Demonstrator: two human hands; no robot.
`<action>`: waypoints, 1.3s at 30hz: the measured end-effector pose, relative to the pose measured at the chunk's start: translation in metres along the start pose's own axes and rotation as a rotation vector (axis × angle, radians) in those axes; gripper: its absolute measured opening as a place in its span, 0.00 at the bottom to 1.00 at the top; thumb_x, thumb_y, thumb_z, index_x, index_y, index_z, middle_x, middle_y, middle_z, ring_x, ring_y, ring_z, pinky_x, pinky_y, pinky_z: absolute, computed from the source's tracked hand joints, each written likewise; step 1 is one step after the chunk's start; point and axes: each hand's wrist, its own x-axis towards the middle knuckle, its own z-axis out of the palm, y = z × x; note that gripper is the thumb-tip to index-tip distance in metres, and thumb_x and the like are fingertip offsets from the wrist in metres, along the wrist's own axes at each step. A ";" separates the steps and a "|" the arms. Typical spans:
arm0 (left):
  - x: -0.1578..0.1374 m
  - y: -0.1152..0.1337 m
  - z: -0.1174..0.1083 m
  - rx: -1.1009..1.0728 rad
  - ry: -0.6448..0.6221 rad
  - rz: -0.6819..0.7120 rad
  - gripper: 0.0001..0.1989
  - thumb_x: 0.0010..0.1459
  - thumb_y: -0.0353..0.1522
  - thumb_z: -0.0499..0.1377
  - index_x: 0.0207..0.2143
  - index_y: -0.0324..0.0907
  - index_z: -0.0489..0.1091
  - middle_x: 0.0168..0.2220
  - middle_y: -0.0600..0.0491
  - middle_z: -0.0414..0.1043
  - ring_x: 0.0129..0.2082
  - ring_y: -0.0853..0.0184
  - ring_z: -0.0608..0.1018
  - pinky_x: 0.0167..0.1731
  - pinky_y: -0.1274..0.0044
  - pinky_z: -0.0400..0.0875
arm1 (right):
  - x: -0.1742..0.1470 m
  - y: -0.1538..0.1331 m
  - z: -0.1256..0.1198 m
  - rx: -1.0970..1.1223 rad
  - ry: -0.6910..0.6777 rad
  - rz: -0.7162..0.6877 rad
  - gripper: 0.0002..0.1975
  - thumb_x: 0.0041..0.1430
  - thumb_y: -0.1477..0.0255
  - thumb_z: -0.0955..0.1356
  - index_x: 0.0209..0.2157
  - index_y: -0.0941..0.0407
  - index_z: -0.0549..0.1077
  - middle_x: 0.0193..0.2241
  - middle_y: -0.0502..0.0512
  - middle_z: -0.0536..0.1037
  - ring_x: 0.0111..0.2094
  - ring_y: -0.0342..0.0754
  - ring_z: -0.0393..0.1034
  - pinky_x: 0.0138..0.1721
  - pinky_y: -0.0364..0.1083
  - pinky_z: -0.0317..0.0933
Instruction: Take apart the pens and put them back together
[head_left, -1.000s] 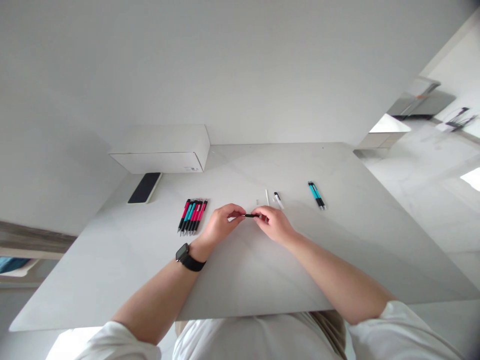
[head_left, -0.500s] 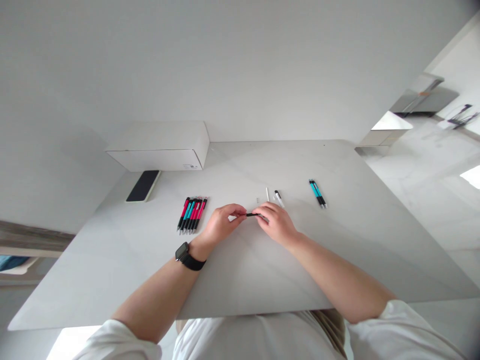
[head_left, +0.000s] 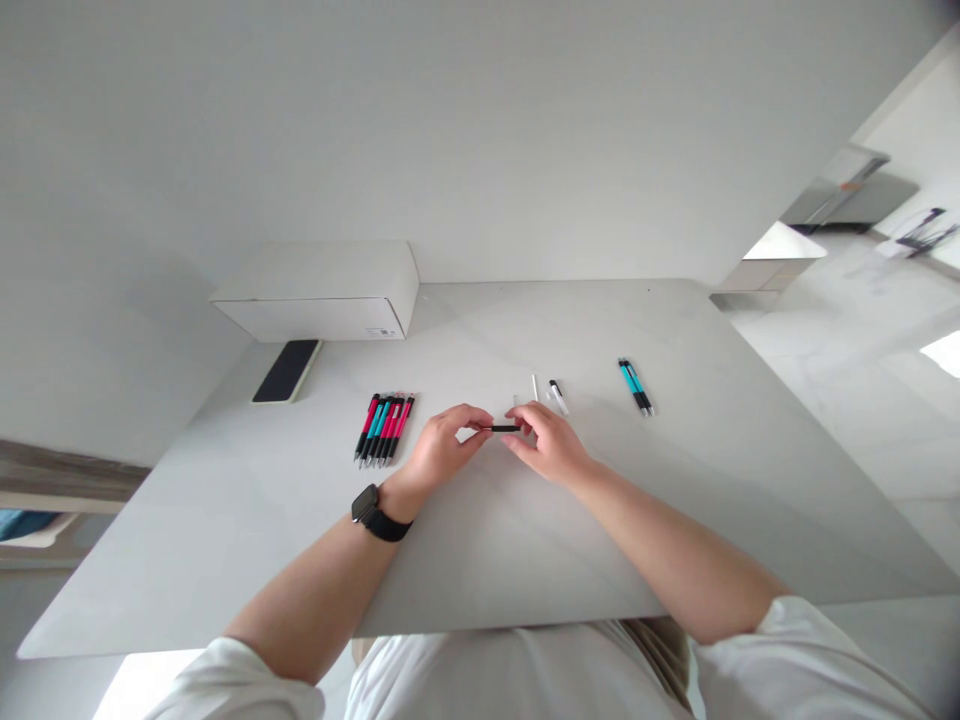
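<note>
My left hand (head_left: pixel 444 442), with a dark watch on its wrist, pinches a slim pen part with a black grip (head_left: pixel 505 428) between thumb and fingertips. It lies level, pointing right; its left end is hidden in the fingers. My right hand (head_left: pixel 552 440) is around the free end, thumb and index finger spread apart; whether another fingertip touches it is hard to tell. Just beyond the right hand lie a thin white tube (head_left: pixel 535 386), a clear-and-white pen barrel with a black clip (head_left: pixel 558 396) and a tiny part (head_left: pixel 515 400), too small to name.
Several red and teal pens (head_left: pixel 384 430) with black grips lie in a row left of my hands. Two teal pens (head_left: pixel 636 387) are on the right. A phone (head_left: pixel 287 371) and a white box (head_left: pixel 322 300) sit at the back left of the white table (head_left: pixel 480 560).
My right thumb and index finger have spread apart, off the black grip, and more of it now shows. My left hand keeps its pinch in nearly the same place.
</note>
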 end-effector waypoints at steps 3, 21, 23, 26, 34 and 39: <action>0.000 -0.001 0.000 0.009 0.015 0.005 0.07 0.64 0.32 0.65 0.45 0.45 0.77 0.42 0.51 0.81 0.41 0.64 0.82 0.44 0.72 0.79 | -0.001 0.003 0.001 0.020 0.022 -0.014 0.11 0.65 0.71 0.70 0.49 0.50 0.72 0.42 0.54 0.76 0.37 0.50 0.72 0.40 0.49 0.68; 0.000 0.000 -0.001 0.024 0.046 0.044 0.07 0.64 0.31 0.65 0.45 0.45 0.76 0.41 0.51 0.80 0.40 0.65 0.82 0.44 0.71 0.78 | -0.001 0.003 -0.001 0.071 0.040 -0.013 0.11 0.67 0.70 0.69 0.50 0.49 0.70 0.46 0.56 0.75 0.40 0.50 0.73 0.42 0.51 0.70; 0.000 0.000 -0.001 0.025 0.045 0.051 0.08 0.64 0.31 0.65 0.46 0.45 0.75 0.41 0.52 0.80 0.41 0.65 0.82 0.44 0.72 0.78 | -0.001 0.002 -0.001 0.071 0.046 -0.015 0.08 0.67 0.70 0.68 0.48 0.49 0.71 0.45 0.56 0.75 0.41 0.51 0.73 0.41 0.51 0.70; 0.000 0.001 0.000 0.028 0.053 0.058 0.08 0.64 0.31 0.65 0.46 0.45 0.75 0.41 0.52 0.80 0.40 0.65 0.82 0.44 0.72 0.78 | -0.001 0.002 0.000 0.086 0.030 -0.010 0.07 0.68 0.70 0.68 0.47 0.49 0.71 0.45 0.56 0.75 0.41 0.50 0.73 0.40 0.51 0.71; -0.001 0.003 0.000 0.020 0.060 0.069 0.07 0.65 0.31 0.64 0.46 0.45 0.75 0.41 0.51 0.79 0.39 0.65 0.82 0.43 0.71 0.79 | 0.000 0.002 0.000 0.107 0.035 -0.034 0.06 0.68 0.71 0.68 0.46 0.49 0.71 0.45 0.55 0.75 0.41 0.50 0.74 0.41 0.51 0.72; -0.002 0.002 0.000 0.010 0.065 0.062 0.09 0.66 0.32 0.64 0.49 0.45 0.74 0.41 0.51 0.80 0.40 0.65 0.82 0.44 0.70 0.79 | -0.002 0.001 0.000 0.115 0.061 -0.011 0.17 0.64 0.72 0.70 0.53 0.48 0.68 0.47 0.56 0.75 0.40 0.50 0.74 0.41 0.51 0.72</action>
